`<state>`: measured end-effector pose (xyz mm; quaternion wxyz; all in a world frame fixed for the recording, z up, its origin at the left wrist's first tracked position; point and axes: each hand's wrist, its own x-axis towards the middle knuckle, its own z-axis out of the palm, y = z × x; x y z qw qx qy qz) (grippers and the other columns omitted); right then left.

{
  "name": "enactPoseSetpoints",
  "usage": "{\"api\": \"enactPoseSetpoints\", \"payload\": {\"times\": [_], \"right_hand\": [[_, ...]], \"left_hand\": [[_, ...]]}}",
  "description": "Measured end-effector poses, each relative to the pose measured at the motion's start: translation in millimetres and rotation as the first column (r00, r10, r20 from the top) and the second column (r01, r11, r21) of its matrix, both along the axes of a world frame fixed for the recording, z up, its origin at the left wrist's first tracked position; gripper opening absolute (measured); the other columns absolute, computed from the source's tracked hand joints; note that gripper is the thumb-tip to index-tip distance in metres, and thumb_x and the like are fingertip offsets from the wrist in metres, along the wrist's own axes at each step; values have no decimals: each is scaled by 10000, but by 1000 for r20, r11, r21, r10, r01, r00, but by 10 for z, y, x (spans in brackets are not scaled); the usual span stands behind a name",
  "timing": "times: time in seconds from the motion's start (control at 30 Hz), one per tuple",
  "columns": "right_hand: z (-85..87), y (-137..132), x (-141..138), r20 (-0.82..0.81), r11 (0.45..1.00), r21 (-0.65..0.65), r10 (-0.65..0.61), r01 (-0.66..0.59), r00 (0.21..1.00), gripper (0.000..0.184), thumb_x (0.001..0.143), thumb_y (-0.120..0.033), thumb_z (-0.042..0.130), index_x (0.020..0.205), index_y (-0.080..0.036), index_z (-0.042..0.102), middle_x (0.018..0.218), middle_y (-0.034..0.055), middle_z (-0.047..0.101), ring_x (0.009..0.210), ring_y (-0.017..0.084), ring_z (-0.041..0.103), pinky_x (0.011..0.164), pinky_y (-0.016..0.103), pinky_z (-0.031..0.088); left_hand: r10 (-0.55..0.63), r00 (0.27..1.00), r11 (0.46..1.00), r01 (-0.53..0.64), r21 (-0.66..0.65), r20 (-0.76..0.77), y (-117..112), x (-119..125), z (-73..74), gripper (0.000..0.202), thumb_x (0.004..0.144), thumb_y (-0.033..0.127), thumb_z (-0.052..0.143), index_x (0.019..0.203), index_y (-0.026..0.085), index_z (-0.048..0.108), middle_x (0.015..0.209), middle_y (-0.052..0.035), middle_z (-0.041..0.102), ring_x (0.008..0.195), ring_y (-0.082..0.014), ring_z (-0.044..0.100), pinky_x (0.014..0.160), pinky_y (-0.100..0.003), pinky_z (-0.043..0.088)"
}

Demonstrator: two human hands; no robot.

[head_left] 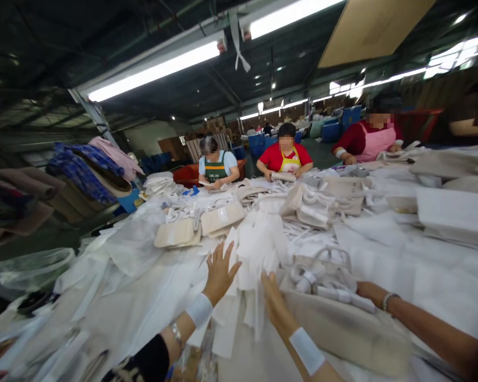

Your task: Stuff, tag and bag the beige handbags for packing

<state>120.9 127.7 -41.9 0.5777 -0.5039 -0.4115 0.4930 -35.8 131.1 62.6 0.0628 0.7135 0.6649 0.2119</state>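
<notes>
My left hand (219, 270) reaches forward with fingers spread, lying on a loose pile of white paper sheets (258, 249). My right hand (274, 305) stretches flat along the right side of the same pile, fingers pointing away from me. Both wrists wear white bands. A beige handbag with wrapped handles (322, 286) lies just right of my right hand. Another person's arm with a bracelet (386, 302) rests on that bag from the right.
The big table (442, 276) is covered in white sheets, beige bags (179, 233) and straps. Three other workers (286, 154) sit at the far side. Stacked clothes (83, 170) lie at the left. A clear plastic bag (27, 268) hangs at the left edge.
</notes>
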Motion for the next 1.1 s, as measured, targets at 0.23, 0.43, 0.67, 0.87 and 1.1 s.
{"api": "enactPoseSetpoints", "payload": {"times": [0.23, 0.43, 0.67, 0.87, 1.1], "right_hand": [[-776, -1726, 77, 166, 999, -21, 52, -49, 985, 466, 905, -475, 418, 1328, -297, 496, 1398, 93, 485, 1293, 284, 480, 1013, 431, 466], [-838, -2061, 201, 324, 987, -137, 126, -86, 938, 710, 812, -285, 491, 1489, -345, 287, 1370, 80, 464, 945, 242, 648, 807, 377, 558], [-477, -1184, -608, 203, 987, -155, 83, -52, 976, 976, 657, -119, 493, 1541, -206, 89, 1508, 174, 248, 1276, 318, 471, 940, 405, 491], [-282, -371, -786, 163, 995, -33, 98, -94, 982, 934, 635, -73, 496, 1518, -120, 194, 1465, 166, 365, 1365, 274, 363, 1088, 404, 366], [-624, -1253, 156, 221, 996, 11, 84, -89, 972, 381, 718, -155, 472, 1024, -208, 693, 1040, 93, 668, 973, 245, 641, 887, 378, 515]], "left_hand": [[-117, 896, 992, 88, -86, -428, -1507, -38, -487, 1177, 605, 410, 850, 1520, 408, 111, 1628, -72, 10, 1455, -469, 12, 1108, -679, 169], [293, 827, 906, -401, -139, -479, -1278, -682, -721, 1280, 603, 312, 849, 1537, 296, -26, 1599, -205, -115, 1413, -510, 165, 1063, -607, 265], [123, 859, 927, -279, -252, -497, -1015, -527, -942, 1256, 571, 146, 826, 1538, 311, 41, 1581, -230, -163, 1252, -455, 451, 975, -517, 373], [77, 914, 959, -177, -220, -399, -381, -507, -744, 1061, 702, 74, 669, 1540, 298, 59, 1597, -197, -134, 1312, -405, 431, 1014, -471, 378], [72, 939, 996, -49, 75, -337, -612, 79, -826, 886, 677, -104, 409, 1503, 199, 300, 1606, -158, 126, 1475, -330, 136, 1162, -517, 196]]}}
